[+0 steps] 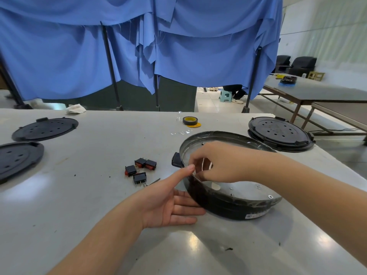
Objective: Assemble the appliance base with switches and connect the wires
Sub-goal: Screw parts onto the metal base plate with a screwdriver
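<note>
A round black appliance base with a silvery inner plate lies tilted on the grey table. My left hand lies palm up under its near left side, fingers straight, thumb pressing the rim. My right hand reaches inside at the left wall, fingers curled around something small that I cannot make out. A black tab sticks out of the base's left side. Several black rocker switches with red faces lie loose to the left, next to a small screw.
Two black perforated covers lie at the left, and a stack of such covers sits at the right. A roll of black and yellow tape lies behind the base. A white rag rests at the far edge. Blue cloth hangs behind.
</note>
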Demonstrator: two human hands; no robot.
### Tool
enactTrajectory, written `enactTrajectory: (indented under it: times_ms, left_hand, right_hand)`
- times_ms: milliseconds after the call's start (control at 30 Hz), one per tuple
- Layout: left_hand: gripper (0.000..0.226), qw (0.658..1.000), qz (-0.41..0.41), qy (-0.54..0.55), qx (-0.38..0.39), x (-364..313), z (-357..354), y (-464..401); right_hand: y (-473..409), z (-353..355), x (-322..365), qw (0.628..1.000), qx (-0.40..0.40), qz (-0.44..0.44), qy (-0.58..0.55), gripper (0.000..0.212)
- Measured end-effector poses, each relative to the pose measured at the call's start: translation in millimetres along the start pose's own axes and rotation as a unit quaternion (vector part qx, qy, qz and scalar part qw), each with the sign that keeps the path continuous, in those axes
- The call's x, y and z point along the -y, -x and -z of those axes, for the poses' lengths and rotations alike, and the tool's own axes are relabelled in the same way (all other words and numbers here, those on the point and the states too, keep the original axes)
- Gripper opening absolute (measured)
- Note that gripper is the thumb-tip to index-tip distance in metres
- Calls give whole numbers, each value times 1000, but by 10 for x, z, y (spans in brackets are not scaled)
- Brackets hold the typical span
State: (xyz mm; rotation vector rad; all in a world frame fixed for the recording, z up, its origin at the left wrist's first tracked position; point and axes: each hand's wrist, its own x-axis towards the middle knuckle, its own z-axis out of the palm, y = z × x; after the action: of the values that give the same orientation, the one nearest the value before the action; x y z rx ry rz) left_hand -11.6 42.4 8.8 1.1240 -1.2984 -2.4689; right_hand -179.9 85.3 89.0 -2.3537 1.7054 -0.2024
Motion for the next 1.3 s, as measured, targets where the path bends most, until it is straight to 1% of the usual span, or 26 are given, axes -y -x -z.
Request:
enactTrajectory:
  times_ms: [100,267,367,467,600,700,833,900,1033,1133,1233,1300]
  left_hand:
    - [103,1000,-2,0,2,4,8,-1]
    - [100,1000,-1,5,2,11,13,-3]
    - [98,1000,-1,5,2,9,13,-8]
    - [102,1000,-2,3,0,6,8,-7]
    - [103,1000,-1,-1,-1,6,4,-7]
    - [103,1000,-1,0,1,5,4,-7]
    - [101,1000,-1,1,3,4,8,-11]
    - [101,1000,1,1,1,7,12,-14]
    - [105,1000,3,5,1,2,11,-13]
    - [107,1000,3,7,2,-1,13,-12]
    - [106,1000,3,5,3,0,15,-9]
    - [106,1000,2,2,3,1,14,-11]
  right_hand:
    - [3,-20,9,1000,-12,4,0,26]
    - [-39,-82,22,998,-16,15,55,13]
    - [-15,-33,8,1000,-1,12,17,12]
    - [3,-6,0,1000,3,9,-7,17]
    - [-33,-66,13,999,-13,7,41,7]
    - [-37,-78,24,998,-11,11,57,6]
    - [-7,-28,40,1000,8,4,20,16]
    - [-8,-21,44,1000,9,-1,24,19]
    - [-32,-59,51,997,14,-4,72,9]
    - [-35,-88,55,996,16,4,90,10]
    - [-13,-59,53,998,12,5,64,12]
    - [1,-30,51,999,18,0,32,18]
